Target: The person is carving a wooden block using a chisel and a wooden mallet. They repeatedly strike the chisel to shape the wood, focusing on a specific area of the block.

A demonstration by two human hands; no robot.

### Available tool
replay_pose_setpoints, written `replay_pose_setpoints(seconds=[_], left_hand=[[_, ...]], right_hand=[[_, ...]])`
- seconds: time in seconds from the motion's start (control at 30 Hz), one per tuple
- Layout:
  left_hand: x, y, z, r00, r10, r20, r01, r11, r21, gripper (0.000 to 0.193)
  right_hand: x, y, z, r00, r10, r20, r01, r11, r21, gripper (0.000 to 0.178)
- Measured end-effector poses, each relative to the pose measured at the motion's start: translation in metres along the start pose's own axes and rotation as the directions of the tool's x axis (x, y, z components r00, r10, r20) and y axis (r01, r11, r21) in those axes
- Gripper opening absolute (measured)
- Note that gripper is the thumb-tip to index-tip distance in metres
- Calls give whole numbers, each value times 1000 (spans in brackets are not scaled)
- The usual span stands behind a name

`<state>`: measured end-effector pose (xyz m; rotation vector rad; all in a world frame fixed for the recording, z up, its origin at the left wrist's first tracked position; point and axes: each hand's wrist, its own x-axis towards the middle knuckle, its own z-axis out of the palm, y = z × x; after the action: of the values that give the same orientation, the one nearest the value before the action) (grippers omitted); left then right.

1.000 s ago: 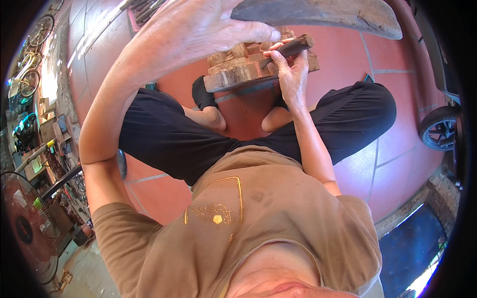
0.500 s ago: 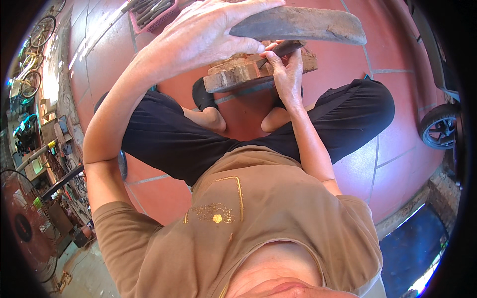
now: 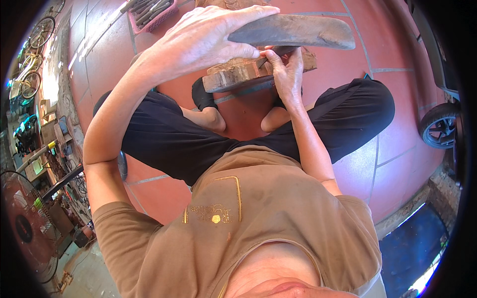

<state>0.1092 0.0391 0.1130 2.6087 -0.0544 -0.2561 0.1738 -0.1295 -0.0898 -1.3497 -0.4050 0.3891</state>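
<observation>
My left hand [image 3: 211, 37] is closed around one end of a flat, dark wooden mallet [image 3: 298, 32], which reaches out to the right above the work. Beneath it, my right hand [image 3: 288, 72] pinches a chisel [image 3: 284, 49]. The mallet largely covers the chisel's handle, and whether the two touch cannot be told. The chisel slants down to the left toward a thick, rough-edged wooden block [image 3: 233, 78] between my feet. Both hands and the mallet partly hide the block's upper face.
A pink basket [image 3: 156, 22] of several dark-handled tools stands on the red tiled floor [image 3: 397, 94] at the far left. Carved wood [image 3: 233, 4] shows at the top edge. A wheel [image 3: 440, 126] is at right, a fan [image 3: 30, 226] at lower left.
The mallet has come down and slightly left with my left hand, now covering more of the chisel handle. Carved wood shows at the top edge. My right hand has stayed nearly still.
</observation>
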Motion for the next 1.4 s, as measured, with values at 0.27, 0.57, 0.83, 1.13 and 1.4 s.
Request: replay_pose_setpoints(seconds=[0.27, 0.57, 0.83, 1.13, 1.4], left_hand=[[0, -4, 0, 995, 102, -21, -100, 992, 82, 74], [3, -8, 3, 994, 110, 19, -112, 990, 86, 70], [0, 23, -14, 959, 224, -172, -228, 974, -3, 71], [15, 23, -24, 983, -49, 178, 24, 990, 142, 69], [9, 20, -14, 977, 141, -158, -156, 984, -87, 70]], right_hand=[[-1, 7, -3, 997, -70, 33, 73, 993, -96, 23], [-1, 4, -2, 999, -31, 29, 32, 999, -29, 24], [2, 1, -1, 999, -28, 36, 29, 999, -31, 22], [1, 6, 0, 1000, 24, 13, -24, 999, 21, 23], [0, 0, 2, 1000, -3, 9, 3, 1000, 5, 23]])
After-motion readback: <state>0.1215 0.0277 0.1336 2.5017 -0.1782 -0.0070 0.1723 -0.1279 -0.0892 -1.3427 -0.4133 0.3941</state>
